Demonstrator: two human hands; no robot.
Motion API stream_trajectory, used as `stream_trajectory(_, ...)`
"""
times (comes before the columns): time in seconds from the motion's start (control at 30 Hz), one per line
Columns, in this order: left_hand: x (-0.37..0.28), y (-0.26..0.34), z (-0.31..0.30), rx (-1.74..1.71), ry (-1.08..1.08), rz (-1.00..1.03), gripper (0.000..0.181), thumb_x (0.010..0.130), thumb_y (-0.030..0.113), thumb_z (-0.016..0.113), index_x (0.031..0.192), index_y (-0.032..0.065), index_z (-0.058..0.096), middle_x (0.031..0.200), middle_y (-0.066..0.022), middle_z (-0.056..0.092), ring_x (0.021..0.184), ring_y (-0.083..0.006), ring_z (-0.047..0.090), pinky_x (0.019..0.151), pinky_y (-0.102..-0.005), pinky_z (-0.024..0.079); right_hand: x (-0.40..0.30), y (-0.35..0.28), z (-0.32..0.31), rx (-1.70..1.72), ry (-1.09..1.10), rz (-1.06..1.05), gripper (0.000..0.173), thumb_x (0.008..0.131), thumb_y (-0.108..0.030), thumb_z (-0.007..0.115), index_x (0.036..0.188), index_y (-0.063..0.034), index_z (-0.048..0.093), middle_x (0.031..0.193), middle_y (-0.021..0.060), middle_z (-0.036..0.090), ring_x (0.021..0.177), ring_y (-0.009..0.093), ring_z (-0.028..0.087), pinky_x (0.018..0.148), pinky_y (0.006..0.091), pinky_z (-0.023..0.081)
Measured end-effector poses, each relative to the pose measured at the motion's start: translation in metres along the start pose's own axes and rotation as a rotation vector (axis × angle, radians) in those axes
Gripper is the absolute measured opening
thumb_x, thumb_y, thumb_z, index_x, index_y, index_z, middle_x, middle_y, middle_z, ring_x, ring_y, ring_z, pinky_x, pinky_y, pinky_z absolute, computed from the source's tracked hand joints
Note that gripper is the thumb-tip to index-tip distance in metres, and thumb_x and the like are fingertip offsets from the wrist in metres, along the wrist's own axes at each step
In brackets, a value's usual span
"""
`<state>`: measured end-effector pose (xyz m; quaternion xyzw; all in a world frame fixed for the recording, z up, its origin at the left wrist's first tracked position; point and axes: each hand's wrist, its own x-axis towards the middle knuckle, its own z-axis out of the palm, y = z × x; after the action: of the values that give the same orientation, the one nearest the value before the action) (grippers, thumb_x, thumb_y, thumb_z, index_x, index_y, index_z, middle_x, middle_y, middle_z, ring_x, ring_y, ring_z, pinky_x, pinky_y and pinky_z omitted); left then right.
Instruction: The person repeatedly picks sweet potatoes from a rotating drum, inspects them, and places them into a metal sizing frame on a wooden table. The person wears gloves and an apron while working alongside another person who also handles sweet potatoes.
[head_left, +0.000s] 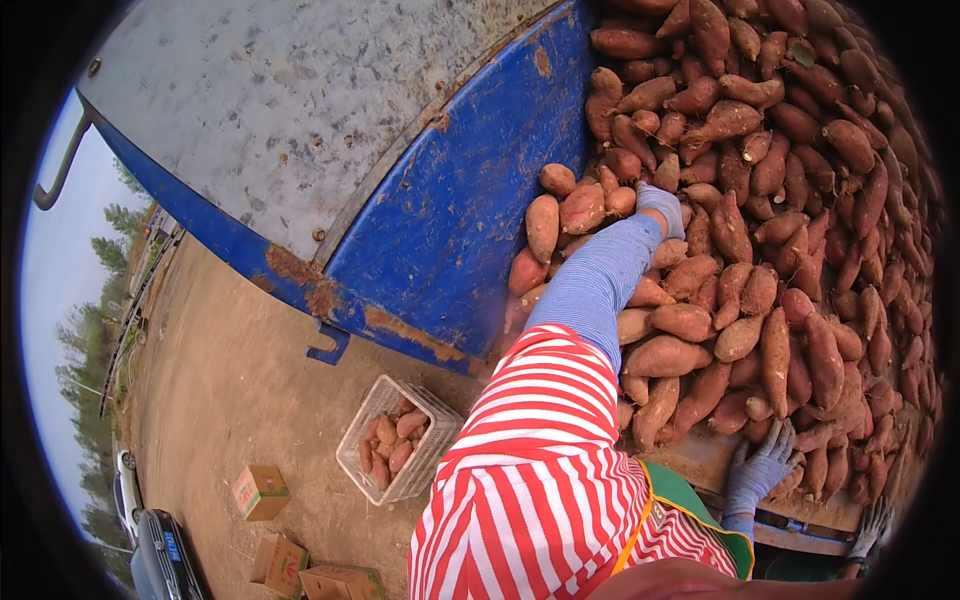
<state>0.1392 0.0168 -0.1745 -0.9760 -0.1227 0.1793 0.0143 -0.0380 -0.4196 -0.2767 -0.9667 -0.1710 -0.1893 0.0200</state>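
Note:
A large heap of sweet potatoes (675, 356) fills the bed in front of me. My left hand (661, 208), in a pale glove under a blue sleeve cover, reaches far into the heap near the blue side panel. Its fingers are mostly hidden, so a grip on any sweet potato cannot be made out. At the heap's near edge lies my right hand (761, 466), also gloved, fingers spread against the lower ends of several sweet potatoes and holding nothing.
Left of the heap rises a blue metal side panel (465, 187) with rusty edges. On the ground below stand a plastic crate (442, 450) with sweet potatoes and cardboard boxes (262, 493). Another person's gloved hand (870, 529) is at the lower right. Parked cars (161, 555) appear lower left.

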Motion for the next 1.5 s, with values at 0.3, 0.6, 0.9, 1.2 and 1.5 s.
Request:
stream_trajectory(0.3, -0.049, -0.083, -0.004, -1.248, 0.622, 0.233, 0.068, 0.070, 0.026, 0.082, 0.128, 0.0031, 0.055, 0.115, -0.0149, 0.064, 0.109, -0.0264, 0.060, 0.095, -0.0349, 0.048, 0.001, 0.000, 0.001, 0.034, -0.030, 0.001, 0.073, 0.076, -0.029, 0.069, 0.141, -0.0113, 0.040, 0.145, 0.0125, 0.041, 0.137, 0.031, 0.035, 0.113, 0.0629, 0.015)
stream_trajectory(0.6, -0.152, -0.079, 0.017, -2.431, 0.148, 1.038, 0.072, 0.088, 0.039, 0.067, 0.143, 0.0020, 0.037, 0.139, -0.0188, 0.047, 0.125, -0.0345, 0.049, 0.106, -0.0494, 0.042, 0.002, -0.003, -0.006, 0.042, 0.009, 0.003, 0.074, 0.076, -0.028, 0.071, 0.141, -0.0112, 0.040, 0.142, 0.0129, 0.043, 0.135, 0.031, 0.037, 0.112, 0.0619, 0.017)
stream_trajectory(0.9, -0.221, 0.012, 0.052, -2.658, -0.402, 0.836, 0.070, 0.092, 0.055, 0.053, 0.137, 0.0019, 0.044, 0.127, -0.0198, 0.056, 0.111, -0.0353, 0.059, 0.094, -0.0494, 0.053, -0.008, 0.023, -0.021, 0.513, 0.003, 0.055, 0.066, 0.076, -0.015, 0.072, 0.137, -0.0080, 0.047, 0.139, 0.0146, 0.048, 0.127, 0.033, 0.047, 0.110, 0.0456, 0.035)
stream_trajectory(1.2, -0.268, 0.132, 0.100, -1.586, -0.279, 0.987, 0.063, 0.096, 0.020, 0.059, 0.149, 0.0027, 0.031, 0.143, -0.0169, 0.044, 0.133, -0.0225, 0.041, 0.110, -0.0324, 0.034, -0.026, -0.066, -0.120, 1.901, -0.295, 0.396, 0.086, 0.085, -0.045, 0.066, 0.150, -0.0045, 0.027, 0.141, 0.0140, 0.043, 0.125, 0.022, 0.048, 0.102, 0.0366, 0.043)
stream_trajectory(1.5, -0.195, 0.080, 0.124, -0.156, 0.697, 0.485, 0.066, 0.086, 0.037, 0.065, 0.143, 0.0137, 0.043, 0.146, -0.0223, 0.039, 0.133, -0.0417, 0.037, 0.110, -0.0516, 0.030, -0.132, -0.011, -0.084, 2.356, -0.267, 1.181, 0.048, 0.084, -0.032, 0.071, 0.117, -0.0020, 0.053, 0.093, 0.0106, 0.062, 0.080, 0.021, 0.061, 0.066, 0.0374, 0.055)
